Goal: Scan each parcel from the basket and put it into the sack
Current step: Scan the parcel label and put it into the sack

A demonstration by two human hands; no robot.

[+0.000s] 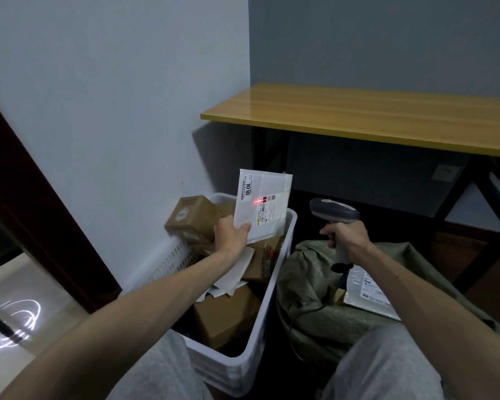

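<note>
White parcel [267, 194], centre frame above the basket [272, 287], is pinched by the left hand [231, 233], a red light spot [256, 201] on its label [272, 210]. The right hand [348, 236] grips a scanner [334, 212] over the green sack [309, 281], lower right.

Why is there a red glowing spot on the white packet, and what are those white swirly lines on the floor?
In the head view, the red spot is likely light from the scanner landing on the white packet, which the left hand holds up while the right hand aims. Also in the head view, the swirls look like glare on the shiny floor; their source is out of view.
</note>
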